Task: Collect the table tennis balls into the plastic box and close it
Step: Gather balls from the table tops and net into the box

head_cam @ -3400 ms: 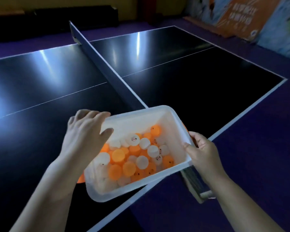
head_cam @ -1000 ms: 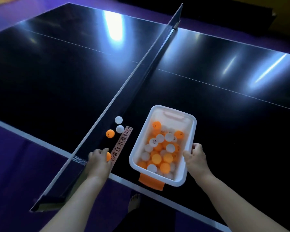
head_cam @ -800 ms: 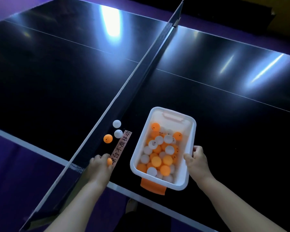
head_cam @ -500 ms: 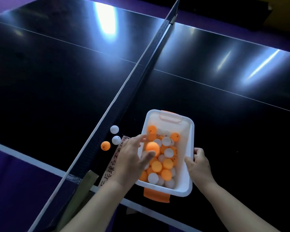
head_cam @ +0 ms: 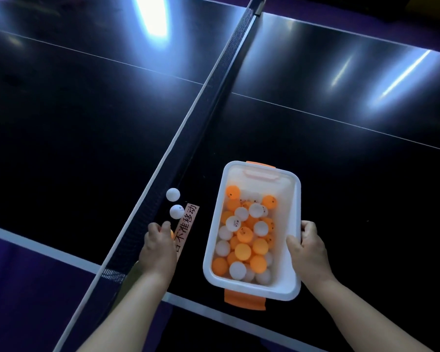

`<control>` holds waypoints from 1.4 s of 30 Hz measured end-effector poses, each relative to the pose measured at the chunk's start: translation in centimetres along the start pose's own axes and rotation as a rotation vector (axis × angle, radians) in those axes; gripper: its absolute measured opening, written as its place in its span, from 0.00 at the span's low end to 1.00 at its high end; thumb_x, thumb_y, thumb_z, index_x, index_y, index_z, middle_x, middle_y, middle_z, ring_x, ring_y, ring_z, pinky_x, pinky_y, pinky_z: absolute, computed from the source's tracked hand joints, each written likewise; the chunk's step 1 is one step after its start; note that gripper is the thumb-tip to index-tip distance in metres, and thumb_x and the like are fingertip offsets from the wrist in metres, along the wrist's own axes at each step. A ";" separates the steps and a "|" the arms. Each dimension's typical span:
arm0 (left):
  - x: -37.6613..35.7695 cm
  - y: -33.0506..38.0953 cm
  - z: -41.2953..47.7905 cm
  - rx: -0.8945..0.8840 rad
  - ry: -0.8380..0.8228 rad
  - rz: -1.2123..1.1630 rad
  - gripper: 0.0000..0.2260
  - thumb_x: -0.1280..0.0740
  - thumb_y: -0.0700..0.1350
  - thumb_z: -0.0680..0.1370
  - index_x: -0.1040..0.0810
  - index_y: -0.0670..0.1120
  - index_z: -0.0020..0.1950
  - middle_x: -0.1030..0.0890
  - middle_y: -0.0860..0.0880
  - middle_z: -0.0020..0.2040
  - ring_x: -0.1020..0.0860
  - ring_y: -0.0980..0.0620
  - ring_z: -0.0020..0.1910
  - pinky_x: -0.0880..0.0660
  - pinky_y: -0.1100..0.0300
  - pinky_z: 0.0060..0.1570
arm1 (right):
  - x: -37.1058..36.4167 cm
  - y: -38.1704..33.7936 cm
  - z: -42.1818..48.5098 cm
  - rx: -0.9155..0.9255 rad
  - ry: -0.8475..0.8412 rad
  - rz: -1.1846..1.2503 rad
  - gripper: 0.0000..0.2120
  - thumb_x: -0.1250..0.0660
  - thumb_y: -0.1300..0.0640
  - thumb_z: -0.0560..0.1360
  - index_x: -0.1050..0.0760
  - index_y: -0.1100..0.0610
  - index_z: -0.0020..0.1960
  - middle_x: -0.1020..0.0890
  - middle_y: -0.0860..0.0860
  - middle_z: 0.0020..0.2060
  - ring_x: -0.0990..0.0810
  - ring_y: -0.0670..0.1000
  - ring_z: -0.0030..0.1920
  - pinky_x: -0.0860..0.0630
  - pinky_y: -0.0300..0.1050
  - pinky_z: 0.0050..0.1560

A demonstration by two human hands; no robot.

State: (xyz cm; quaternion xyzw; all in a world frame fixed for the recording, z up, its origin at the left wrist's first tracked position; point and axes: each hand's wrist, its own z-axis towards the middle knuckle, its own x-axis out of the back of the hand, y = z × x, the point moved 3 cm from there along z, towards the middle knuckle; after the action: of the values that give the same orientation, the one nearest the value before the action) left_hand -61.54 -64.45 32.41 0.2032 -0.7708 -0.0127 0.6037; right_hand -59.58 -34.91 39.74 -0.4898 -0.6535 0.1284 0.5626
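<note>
Dark desk (head_cam: 341, 174) — left hand (head_cam: 158, 246) pinches one orange ball (head_cam: 172, 235), right hand (head_cam: 308, 250) grips the box (head_cam: 287, 194); two white balls (head_cam: 173, 194) loose

- Bench (head_cam: 87, 128): dark glossy top, white border line along the near edge, thin white centre line crossing both halves.
- Net (head_cam: 215, 90): dark mesh with a white top band, running diagonally across the bench from near left to far right.
- Paper strip (head_cam: 187, 224): pale pink with black Chinese characters, lying flat just right of the net.
- Floor (head_cam: 23, 288): purple.
- Glare (head_cam: 151, 17): bright patch on the far left half.
</note>
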 end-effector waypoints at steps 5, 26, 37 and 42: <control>1.9 2.2 -0.8 -0.012 0.036 -0.390 0.16 0.39 0.52 0.79 0.30 0.46 0.63 0.27 0.46 0.54 0.25 0.48 0.48 0.26 0.55 0.42 | 0.0 0.0 0.0 -0.012 0.000 -0.001 0.07 0.38 0.59 0.76 0.33 0.54 0.53 0.21 0.49 0.41 0.21 0.50 0.40 0.23 0.49 0.42; 0.4 3.7 3.2 -0.080 0.068 -0.205 0.08 0.32 0.42 0.76 0.24 0.43 0.54 0.32 0.44 0.54 0.33 0.46 0.55 0.26 0.54 0.51 | 0.0 0.4 0.0 -0.026 0.014 0.029 0.08 0.39 0.59 0.76 0.33 0.50 0.53 0.20 0.47 0.42 0.20 0.49 0.42 0.20 0.51 0.43; 2.1 5.2 5.4 -0.173 0.044 0.205 0.16 0.44 0.40 0.78 0.37 0.40 0.65 0.34 0.41 0.63 0.25 0.45 0.52 0.25 0.56 0.38 | 0.0 0.3 0.1 -0.007 0.021 0.041 0.07 0.39 0.61 0.77 0.33 0.52 0.53 0.21 0.48 0.40 0.21 0.47 0.40 0.23 0.43 0.36; 2.1 5.0 7.7 -0.130 0.049 0.232 0.17 0.43 0.45 0.81 0.37 0.43 0.69 0.35 0.39 0.69 0.19 0.41 0.48 0.28 0.54 0.32 | -0.2 0.3 0.0 -0.002 0.016 0.040 0.07 0.39 0.61 0.77 0.33 0.52 0.53 0.21 0.48 0.40 0.21 0.45 0.39 0.26 0.38 0.34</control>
State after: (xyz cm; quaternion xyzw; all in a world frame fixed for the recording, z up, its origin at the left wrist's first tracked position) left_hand -70.65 -62.32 33.63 0.0732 -0.7716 0.0124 0.6318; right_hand -59.48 -34.87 39.40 -0.5043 -0.6394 0.1348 0.5645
